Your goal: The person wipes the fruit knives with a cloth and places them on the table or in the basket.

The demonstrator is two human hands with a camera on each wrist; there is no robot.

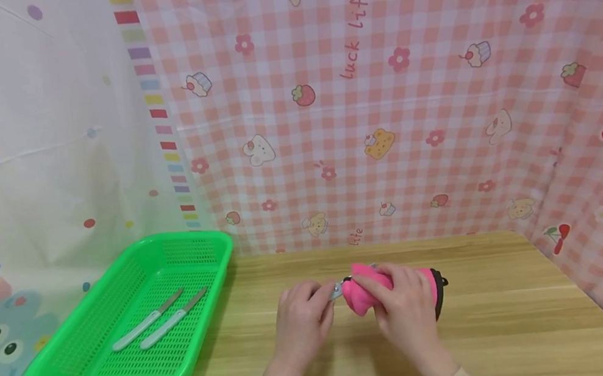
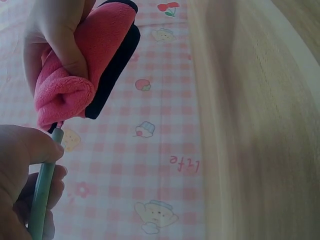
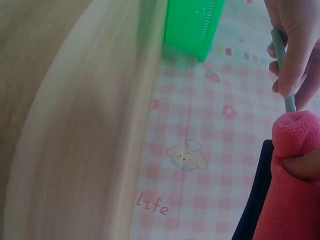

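My left hand grips a knife by its slim, pale grey-green handle. A short bit of metal shows at the handle's top in the left wrist view; the rest of the blade is hidden by a plush pink cloth. That cloth has black edging and a small black loop at its right end. My right hand holds it folded around the blade, fingers over the top, thumb pressed into the pink pile in the right wrist view. Both hands are close together above the table.
On the left of the wooden table stands a green plastic basket. Two knives with pale handles lie side by side in it, blades pointing away. A pink checked curtain hangs behind the table and along its right side.
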